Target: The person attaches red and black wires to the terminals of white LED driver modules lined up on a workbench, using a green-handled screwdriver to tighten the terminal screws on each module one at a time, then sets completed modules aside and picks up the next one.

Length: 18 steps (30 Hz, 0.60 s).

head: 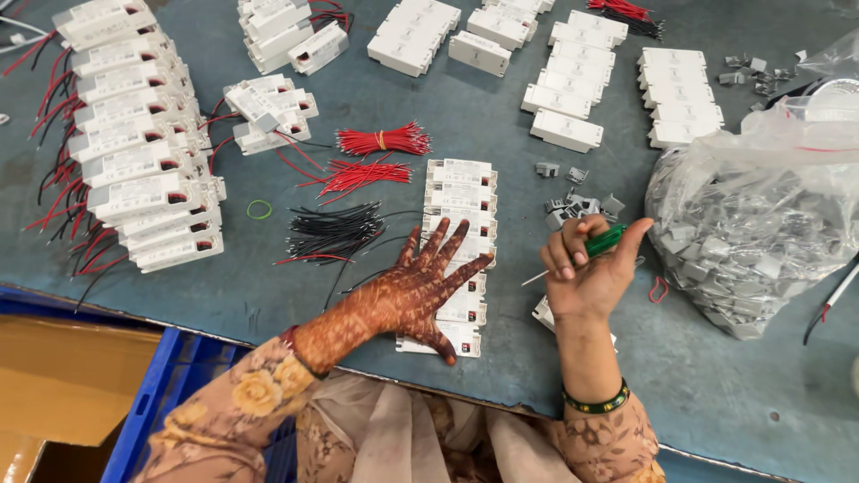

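Observation:
My left hand [420, 286] lies flat, fingers spread, on a column of white rectangular driver boxes [460, 192] in the middle of the grey table. My right hand [586, 268] is raised beside that column and grips a green-handled screwdriver [604, 240], its thin shaft pointing down-left. Another white box [542, 313] peeks out under the right wrist. Bundles of red wires [383, 140] and black wires [333, 231] lie just left of the column.
Wired white boxes [134, 143] are stacked at the left, plain ones [573, 89] in rows at the back. A clear bag of small grey clips [752, 233] sits right, loose clips [573, 201] nearby. A blue crate [148, 402] stands below the table edge.

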### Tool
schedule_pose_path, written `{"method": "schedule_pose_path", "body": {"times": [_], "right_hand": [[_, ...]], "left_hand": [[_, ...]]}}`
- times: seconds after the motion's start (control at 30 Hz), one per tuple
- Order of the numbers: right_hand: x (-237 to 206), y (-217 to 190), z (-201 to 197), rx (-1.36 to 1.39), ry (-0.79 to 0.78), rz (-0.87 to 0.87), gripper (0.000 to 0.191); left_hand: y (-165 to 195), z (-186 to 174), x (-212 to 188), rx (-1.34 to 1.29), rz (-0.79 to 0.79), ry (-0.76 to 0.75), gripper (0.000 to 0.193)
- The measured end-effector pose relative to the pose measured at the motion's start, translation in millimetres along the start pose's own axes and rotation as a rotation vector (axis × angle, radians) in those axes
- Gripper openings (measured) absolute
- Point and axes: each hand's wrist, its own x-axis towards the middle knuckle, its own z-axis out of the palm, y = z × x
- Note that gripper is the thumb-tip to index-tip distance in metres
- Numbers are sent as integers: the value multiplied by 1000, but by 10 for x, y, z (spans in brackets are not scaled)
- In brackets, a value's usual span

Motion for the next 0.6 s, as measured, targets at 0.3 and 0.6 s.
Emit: {"method": "schedule_pose_path", "body": {"times": [0.3,0.6], "right_hand": [[-13,52,-3,-8,46,9,76],[30,73,-60,69,30,-8,58]], "left_hand": [[-193,189,94,-102,-19,-38,142],[-1334,21,-681,174,-463,720,26]]}}
